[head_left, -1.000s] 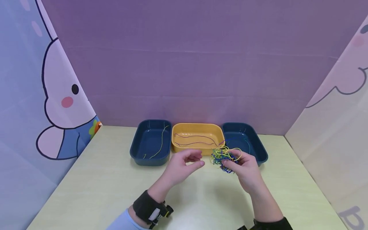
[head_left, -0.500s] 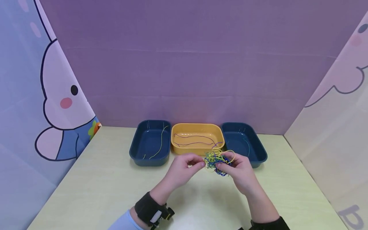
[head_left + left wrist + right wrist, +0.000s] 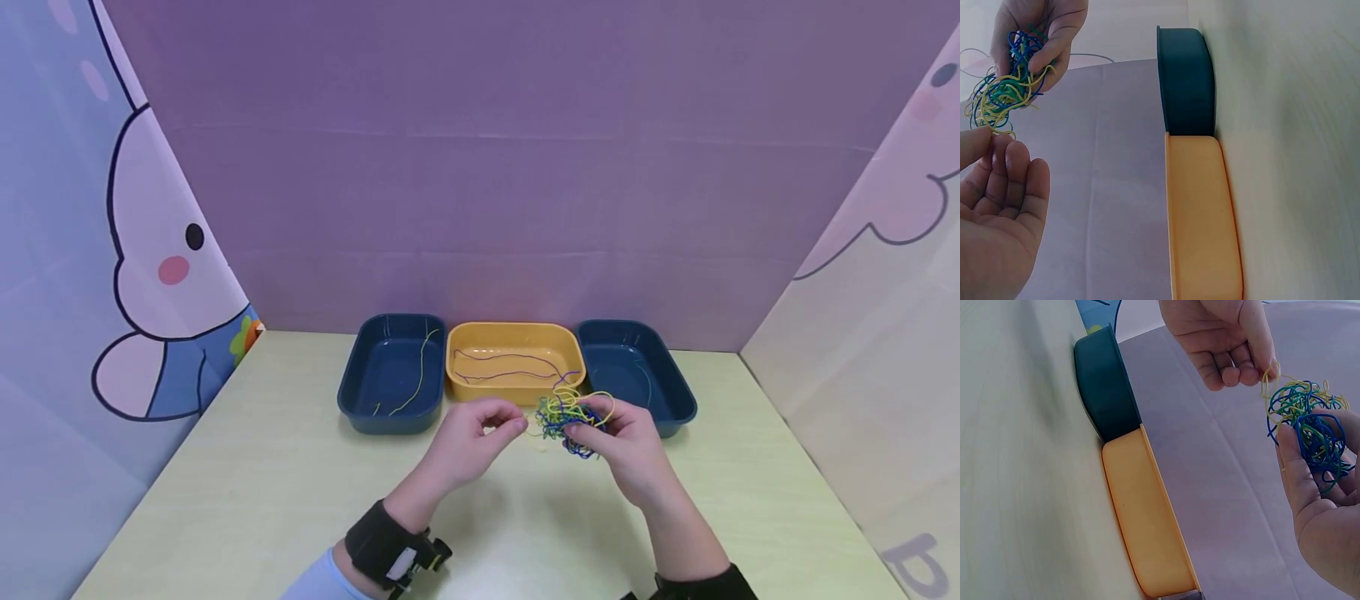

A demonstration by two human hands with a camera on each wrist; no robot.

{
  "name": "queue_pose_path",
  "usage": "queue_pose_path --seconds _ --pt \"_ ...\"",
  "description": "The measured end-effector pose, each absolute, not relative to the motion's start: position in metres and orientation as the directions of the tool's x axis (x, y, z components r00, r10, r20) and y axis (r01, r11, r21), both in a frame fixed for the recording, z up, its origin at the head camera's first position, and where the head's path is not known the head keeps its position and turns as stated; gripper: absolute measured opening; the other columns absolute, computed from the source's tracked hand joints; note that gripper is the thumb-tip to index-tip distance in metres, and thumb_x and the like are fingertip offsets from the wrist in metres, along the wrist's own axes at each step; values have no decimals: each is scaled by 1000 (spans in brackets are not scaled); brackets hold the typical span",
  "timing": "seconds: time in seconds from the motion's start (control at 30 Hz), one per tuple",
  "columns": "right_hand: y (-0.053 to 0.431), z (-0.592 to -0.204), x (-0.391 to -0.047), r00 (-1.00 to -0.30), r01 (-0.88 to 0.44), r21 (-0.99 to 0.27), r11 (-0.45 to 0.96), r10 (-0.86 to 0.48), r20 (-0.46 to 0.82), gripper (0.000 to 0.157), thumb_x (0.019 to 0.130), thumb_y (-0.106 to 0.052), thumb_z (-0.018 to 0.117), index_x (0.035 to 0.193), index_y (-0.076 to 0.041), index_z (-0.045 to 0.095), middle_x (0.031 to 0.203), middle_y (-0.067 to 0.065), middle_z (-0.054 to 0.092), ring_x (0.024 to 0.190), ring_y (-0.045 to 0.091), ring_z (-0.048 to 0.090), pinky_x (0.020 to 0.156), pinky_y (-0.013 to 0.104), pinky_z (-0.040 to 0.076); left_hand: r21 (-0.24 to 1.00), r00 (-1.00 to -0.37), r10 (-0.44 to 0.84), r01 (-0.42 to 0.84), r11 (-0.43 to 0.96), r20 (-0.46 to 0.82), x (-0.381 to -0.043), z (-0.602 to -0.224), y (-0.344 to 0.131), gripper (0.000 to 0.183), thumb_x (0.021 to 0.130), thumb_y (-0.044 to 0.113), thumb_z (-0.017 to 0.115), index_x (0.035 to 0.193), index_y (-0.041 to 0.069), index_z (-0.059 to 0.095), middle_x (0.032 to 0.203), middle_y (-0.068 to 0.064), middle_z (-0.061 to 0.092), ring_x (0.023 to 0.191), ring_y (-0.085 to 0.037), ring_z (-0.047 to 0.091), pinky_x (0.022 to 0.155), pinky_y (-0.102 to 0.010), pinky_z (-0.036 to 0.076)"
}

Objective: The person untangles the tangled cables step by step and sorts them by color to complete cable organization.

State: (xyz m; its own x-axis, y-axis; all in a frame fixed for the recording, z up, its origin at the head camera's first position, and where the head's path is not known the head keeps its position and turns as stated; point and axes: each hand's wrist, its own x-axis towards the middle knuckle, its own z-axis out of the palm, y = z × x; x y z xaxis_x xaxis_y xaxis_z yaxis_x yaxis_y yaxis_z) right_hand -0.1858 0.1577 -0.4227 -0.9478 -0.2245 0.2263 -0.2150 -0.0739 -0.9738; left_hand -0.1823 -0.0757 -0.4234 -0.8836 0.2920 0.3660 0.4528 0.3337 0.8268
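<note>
My right hand (image 3: 633,454) grips a tangle of yellow, blue and green strings (image 3: 561,419) between thumb and fingers, above the table in front of the trays. Yellow loops stick out at its top, and a blue-violet end points toward the yellow tray. To its left, my left hand (image 3: 474,446) pinches a yellow string (image 3: 1265,387) between thumb and forefinger. That string leads out of the tangle's near side and sags a little between the hands. In the left wrist view the fingertips (image 3: 1001,147) are right at the tangle's edge.
Behind the hands stand three trays in a row. The left dark blue tray (image 3: 360,375) holds yellow string (image 3: 422,371), the yellow tray (image 3: 517,332) holds purple string (image 3: 510,357), and the right dark blue tray (image 3: 678,396) a thin blue-green string. A purple cloth wall (image 3: 487,167) rises behind.
The left hand, earlier apart from the tangle, has closed on a yellow string and drawn slightly left with it. The right hand has brought the tangle a little left and down.
</note>
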Motion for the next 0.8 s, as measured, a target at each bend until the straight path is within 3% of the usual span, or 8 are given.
queue_pose_path --seconds 0.17,0.4,0.8 --pt "159 -422 -186 -949 -224 -972 -69 -210 234 23 84 0 70 107 5 65 102 17 65 88 36 63 75 37 57 830 -874 278 473 294 399 -180 -419 -80 6 93 19 65 94 15 70 83 9 65 76 -11 56 69 -35 52" --pt "163 -421 -187 -947 -244 -967 -75 -198 254 22 84 1 71 105 5 65 102 17 65 89 36 63 74 38 57 814 -845 270 525 250 462 -160 -386 -85 6 92 1 62 92 1 67 81 -6 64 74 -18 54 67 -39 50" --pt "170 -417 -186 -944 -279 -960 -24 -176 279 22 84 0 71 106 4 65 105 17 64 91 34 63 75 37 57 795 -814 264 571 204 517 -156 -374 -94 6 91 -4 60 90 -1 65 79 -8 60 74 -20 52 65 -31 48"
